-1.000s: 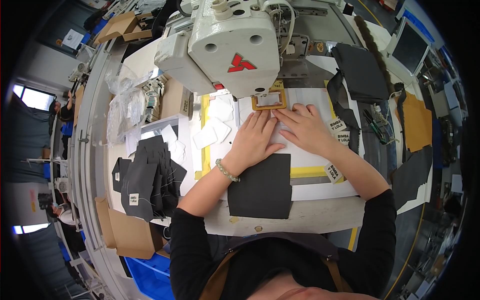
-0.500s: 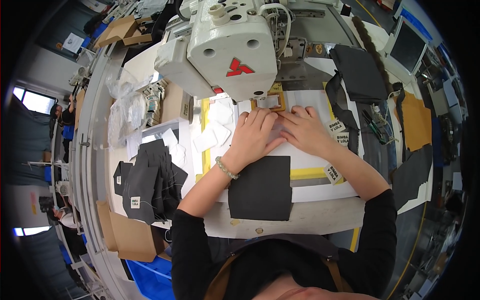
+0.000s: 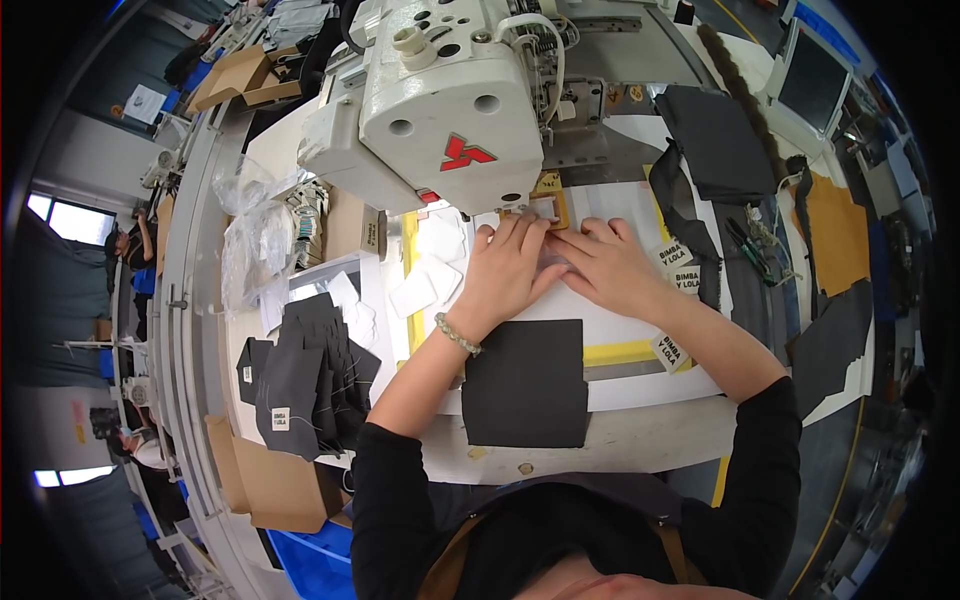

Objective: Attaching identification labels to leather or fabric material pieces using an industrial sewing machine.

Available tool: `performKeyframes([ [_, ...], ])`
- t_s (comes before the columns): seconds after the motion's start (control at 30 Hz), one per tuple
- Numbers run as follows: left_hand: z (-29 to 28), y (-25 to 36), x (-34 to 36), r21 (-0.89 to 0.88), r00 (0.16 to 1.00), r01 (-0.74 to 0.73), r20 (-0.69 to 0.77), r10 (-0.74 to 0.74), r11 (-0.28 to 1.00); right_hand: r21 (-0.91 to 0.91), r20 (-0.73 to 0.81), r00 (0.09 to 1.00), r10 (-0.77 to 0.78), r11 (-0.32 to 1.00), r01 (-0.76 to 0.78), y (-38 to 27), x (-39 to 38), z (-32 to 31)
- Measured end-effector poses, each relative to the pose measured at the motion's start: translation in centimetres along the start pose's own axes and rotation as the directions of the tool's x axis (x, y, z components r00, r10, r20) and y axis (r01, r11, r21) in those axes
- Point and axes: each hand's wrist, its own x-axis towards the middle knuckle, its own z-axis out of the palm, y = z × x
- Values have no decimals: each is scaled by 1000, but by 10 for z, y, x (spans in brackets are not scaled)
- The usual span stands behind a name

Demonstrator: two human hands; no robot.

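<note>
My left hand (image 3: 503, 268), with a beaded bracelet at its wrist, lies palm down with fingers stretched toward the small yellow-brown clamp frame (image 3: 562, 212) under the sewing machine head (image 3: 450, 120). Beside it, my right hand (image 3: 618, 270) rests flat too, its fingers slightly bent and spread. The two thumbs and forefingers nearly meet over the white work plate (image 3: 610, 325) edged with yellow tape. Anything small under the fingertips is hidden. A dark fabric panel (image 3: 525, 390) lies just in front of the hands, touched by neither.
White square pieces (image 3: 428, 285) lie left of my left hand. Printed labels (image 3: 672, 352) sit by my right forearm. A pile of dark fabric pieces (image 3: 305, 375) and a cardboard box (image 3: 265, 480) are at left. Folded dark fabric (image 3: 715, 140) and a monitor (image 3: 812, 85) stand at right.
The whole view has shifted slightly, with the machine head appearing a little farther left. Both hands keep nearly the same pose beside the clamp frame.
</note>
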Motion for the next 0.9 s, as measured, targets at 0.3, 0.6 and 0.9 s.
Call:
performKeyframes([
  [0.3, -5, 4, 7, -59, 998, 39, 50, -37, 998, 40, 64, 998, 19, 999, -22, 2, -2, 0],
  [0.6, -38, 25, -5, -180, 996, -13, 82, 28, 984, 165, -14, 998, 55, 985, -52, 15, 0, -9],
  [0.9, -36, 27, -22, -592, 912, 190, 402, 84, 783, 319, -38, 987, 154, 938, -134, 18, 3, -9],
])
